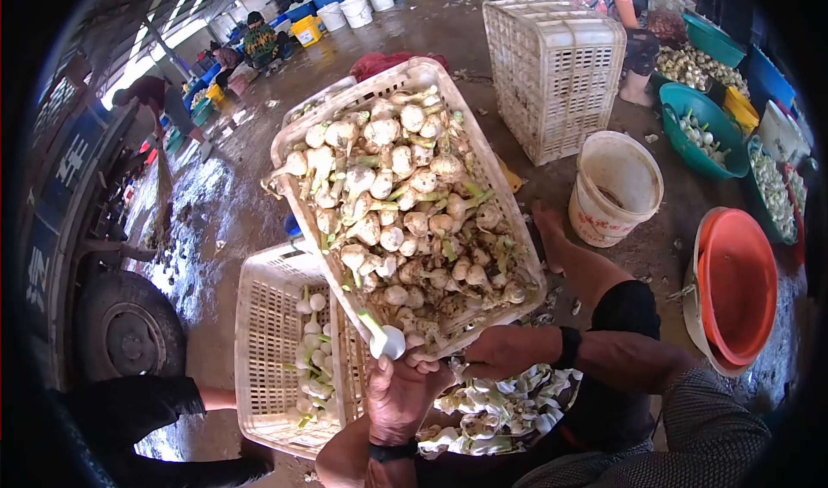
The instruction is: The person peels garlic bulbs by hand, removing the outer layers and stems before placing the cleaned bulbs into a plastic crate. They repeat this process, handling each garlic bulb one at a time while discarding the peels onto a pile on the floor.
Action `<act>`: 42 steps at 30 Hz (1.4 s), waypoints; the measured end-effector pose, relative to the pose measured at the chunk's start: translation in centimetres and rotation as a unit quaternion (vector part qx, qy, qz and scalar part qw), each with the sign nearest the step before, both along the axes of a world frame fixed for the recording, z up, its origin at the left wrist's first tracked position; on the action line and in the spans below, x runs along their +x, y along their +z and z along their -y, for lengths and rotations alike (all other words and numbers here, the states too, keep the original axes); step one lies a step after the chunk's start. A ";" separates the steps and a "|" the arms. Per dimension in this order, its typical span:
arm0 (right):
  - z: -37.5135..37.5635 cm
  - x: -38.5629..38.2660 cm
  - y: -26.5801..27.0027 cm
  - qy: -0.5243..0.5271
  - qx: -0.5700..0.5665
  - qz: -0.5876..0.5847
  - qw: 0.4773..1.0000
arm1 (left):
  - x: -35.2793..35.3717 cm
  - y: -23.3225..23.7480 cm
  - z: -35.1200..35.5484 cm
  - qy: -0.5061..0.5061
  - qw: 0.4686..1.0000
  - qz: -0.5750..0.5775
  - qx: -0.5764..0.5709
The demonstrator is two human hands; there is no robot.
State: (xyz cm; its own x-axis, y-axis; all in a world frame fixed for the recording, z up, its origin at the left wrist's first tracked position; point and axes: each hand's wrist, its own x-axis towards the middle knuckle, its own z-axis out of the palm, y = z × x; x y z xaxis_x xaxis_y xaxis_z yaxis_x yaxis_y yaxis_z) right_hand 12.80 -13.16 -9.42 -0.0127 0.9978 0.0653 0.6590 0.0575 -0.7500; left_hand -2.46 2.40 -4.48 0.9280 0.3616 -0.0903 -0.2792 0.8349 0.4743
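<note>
My left hand is closed on a white, peeled garlic bulb with a green stem, held just over the near edge of a crate heaped with unpeeled garlic. Beside it, at the crate's near rim, my right hand is closed, and what its fingers hold is too hidden to make out. Peeled bulbs lie in a second, lower crate at the left. Beneath my hands is a pile of white garlic skins.
An upright crate, a white bucket and red basins stand right. Teal basins hold garlic. A vehicle wheel is at left. Other people work farther back; one person's leg shows beside the lower crate.
</note>
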 end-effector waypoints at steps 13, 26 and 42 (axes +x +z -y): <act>0.5 0.9 -0.5 -0.073 0.055 -0.046 0.995 | 0.4 0.1 0.6 0.042 0.985 -0.117 0.120; 1.2 1.4 3.3 -0.144 0.132 -0.270 0.943 | 0.5 -2.3 1.5 -0.078 0.920 -0.249 0.292; 2.4 2.5 3.5 -0.145 0.102 -0.244 0.953 | 0.8 -0.9 1.7 -0.065 0.789 -0.242 0.561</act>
